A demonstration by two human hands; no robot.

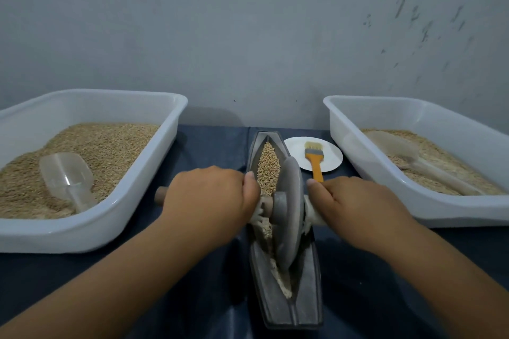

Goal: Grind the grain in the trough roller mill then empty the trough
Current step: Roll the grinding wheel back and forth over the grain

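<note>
A long dark boat-shaped trough (304, 308) lies lengthwise in the middle of the table. A grey roller wheel (289, 201) stands on edge in it, about halfway along. Whole grain (268, 170) fills the far half; paler crushed grain (281, 278) lies in the near half. My left hand (209, 198) grips the wooden axle handle (160, 197) on the wheel's left. My right hand (355, 203) grips the handle on the wheel's right, which is mostly hidden under it.
A white tub (115, 217) of grain with a clear scoop (67, 179) stands at the left. Another white tub (385, 201) with grain and a scoop (413, 162) stands at the right. An orange brush (314, 159) lies on a white plate (330, 151) behind the trough. A wall rises close behind.
</note>
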